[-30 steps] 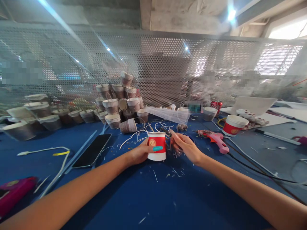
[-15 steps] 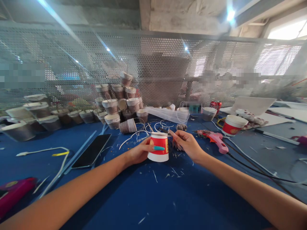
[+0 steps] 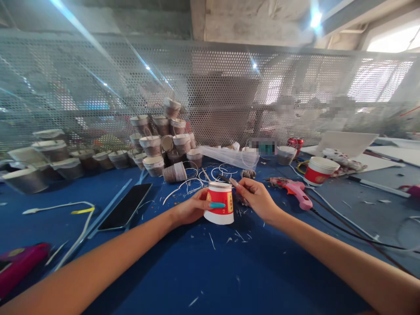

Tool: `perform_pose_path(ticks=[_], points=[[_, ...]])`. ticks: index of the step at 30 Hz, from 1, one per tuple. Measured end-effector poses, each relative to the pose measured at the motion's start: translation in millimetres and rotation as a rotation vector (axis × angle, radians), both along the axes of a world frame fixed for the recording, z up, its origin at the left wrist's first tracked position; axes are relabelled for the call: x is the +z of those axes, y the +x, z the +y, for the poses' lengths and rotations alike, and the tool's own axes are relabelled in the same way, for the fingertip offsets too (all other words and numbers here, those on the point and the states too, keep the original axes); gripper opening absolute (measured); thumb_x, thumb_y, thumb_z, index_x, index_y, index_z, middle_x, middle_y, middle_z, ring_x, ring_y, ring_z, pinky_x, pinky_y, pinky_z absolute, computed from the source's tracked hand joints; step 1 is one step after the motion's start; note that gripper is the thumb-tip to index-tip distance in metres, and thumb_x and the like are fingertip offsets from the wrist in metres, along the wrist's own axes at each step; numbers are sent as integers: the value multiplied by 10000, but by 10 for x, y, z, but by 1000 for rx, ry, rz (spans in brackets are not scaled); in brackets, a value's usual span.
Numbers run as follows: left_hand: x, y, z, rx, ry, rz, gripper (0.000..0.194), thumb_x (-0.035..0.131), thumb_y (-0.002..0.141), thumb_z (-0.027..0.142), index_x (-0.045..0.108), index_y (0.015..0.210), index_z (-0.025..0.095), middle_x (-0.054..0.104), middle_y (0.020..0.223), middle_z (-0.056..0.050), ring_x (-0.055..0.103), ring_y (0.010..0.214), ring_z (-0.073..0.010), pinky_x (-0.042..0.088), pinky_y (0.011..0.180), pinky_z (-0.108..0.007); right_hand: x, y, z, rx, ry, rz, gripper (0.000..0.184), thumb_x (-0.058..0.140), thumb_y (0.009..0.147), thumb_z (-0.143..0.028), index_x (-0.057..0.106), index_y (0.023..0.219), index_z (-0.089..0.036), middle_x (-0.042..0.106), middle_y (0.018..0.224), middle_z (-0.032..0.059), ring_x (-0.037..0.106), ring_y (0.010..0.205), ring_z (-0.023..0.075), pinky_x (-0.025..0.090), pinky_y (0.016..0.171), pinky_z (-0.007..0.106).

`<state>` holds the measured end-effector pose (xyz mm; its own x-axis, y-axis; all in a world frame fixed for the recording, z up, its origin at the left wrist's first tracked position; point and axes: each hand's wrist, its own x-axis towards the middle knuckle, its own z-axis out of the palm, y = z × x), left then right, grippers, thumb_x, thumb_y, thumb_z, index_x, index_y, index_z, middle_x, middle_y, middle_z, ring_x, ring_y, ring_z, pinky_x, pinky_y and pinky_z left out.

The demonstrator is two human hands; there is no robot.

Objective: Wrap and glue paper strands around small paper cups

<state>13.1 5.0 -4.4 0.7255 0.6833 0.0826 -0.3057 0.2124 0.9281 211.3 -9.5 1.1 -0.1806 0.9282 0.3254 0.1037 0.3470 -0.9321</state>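
My left hand [image 3: 193,205] is closed around a red and white paper cup [image 3: 222,210], its thumb lying across the red band. The cup is turned over, with its wider end low and its narrower end up. Beside the upper edge of the cup, my right hand [image 3: 256,194] pinches a thin dark tool [image 3: 225,178]. Its tip reaches over the narrow end of the cup; I cannot make out its exact kind. Loose white cord [image 3: 197,178] lies behind the cup.
Right of my hands lies a pink glue gun [image 3: 299,194] with a black cable, near another paper cup [image 3: 320,171]. A phone [image 3: 126,208] lies to the left. Wrapped cups [image 3: 152,146] are stacked behind, before a perforated metal screen [image 3: 226,87]. White scraps dot the blue table [image 3: 210,271].
The cup has shifted slightly right and turned a little in my left hand, so more of its yellow label shows. My right hand has stayed almost in place with the tool.
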Motion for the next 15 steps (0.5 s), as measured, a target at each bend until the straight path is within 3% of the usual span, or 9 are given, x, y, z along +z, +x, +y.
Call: perform_pose_path(ticks=[15], points=[[32, -9, -3, -55, 2, 41, 539, 719, 572, 235, 573, 1070, 87, 665, 978, -152, 628, 885, -263, 435, 815, -378, 50, 16, -66, -142, 155, -55, 343, 488, 796, -485, 432, 617, -198, 362, 508, -57, 303, 445, 72, 235, 432, 230]])
